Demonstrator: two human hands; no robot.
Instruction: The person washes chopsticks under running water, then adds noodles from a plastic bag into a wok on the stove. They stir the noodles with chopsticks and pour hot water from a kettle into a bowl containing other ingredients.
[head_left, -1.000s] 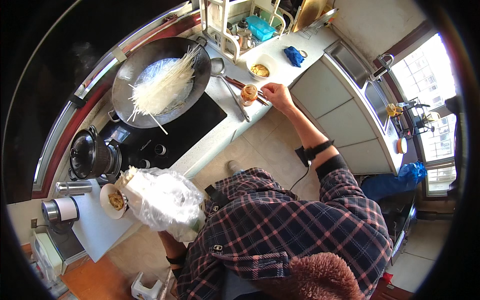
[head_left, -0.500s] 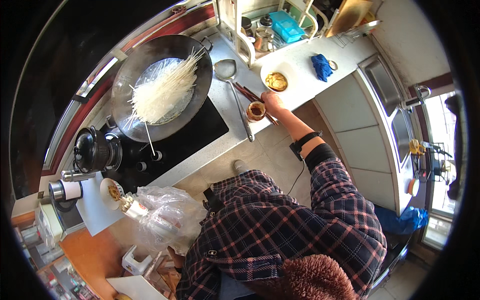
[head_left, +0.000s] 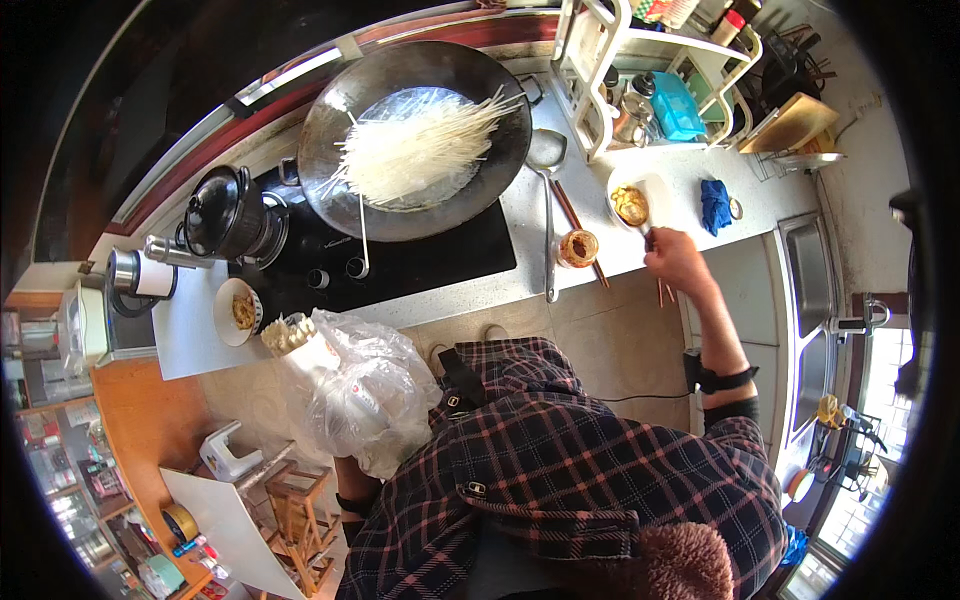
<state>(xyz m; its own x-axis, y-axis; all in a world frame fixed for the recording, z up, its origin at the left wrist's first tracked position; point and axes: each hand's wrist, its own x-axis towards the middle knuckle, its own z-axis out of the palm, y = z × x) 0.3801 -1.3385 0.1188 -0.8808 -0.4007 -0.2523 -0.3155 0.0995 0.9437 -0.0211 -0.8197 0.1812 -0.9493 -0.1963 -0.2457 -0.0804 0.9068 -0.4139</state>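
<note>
My right hand (head_left: 677,260) is closed around dark chopsticks (head_left: 667,293), with one end at the rim of a white bowl (head_left: 655,185) holding yellow-brown food (head_left: 630,205). Further chopsticks (head_left: 566,205) lie on the counter beside an open glass jar (head_left: 578,248) of dark red-brown sauce. At the lower left, a clear plastic bag (head_left: 370,390) wraps a pack of dry noodles (head_left: 290,336). My left wrist comes up under this bag; the fingers are hidden by it. Pale noodles (head_left: 425,150) fan out of the steaming liquid in a large wok (head_left: 335,205); one strand hangs over its near rim.
A metal spatula (head_left: 549,235) lies right of the black cooktop (head_left: 440,258). A lidded black pot (head_left: 217,212) stands left of the wok, with another bowl (head_left: 222,315) nearer me. A blue cloth (head_left: 715,205) and white rack (head_left: 597,100) are on the right counter.
My right hand has lifted chopsticks off the counter and moved right to the bowl's near side. The view has shifted left, and the bag still hangs at my left arm.
</note>
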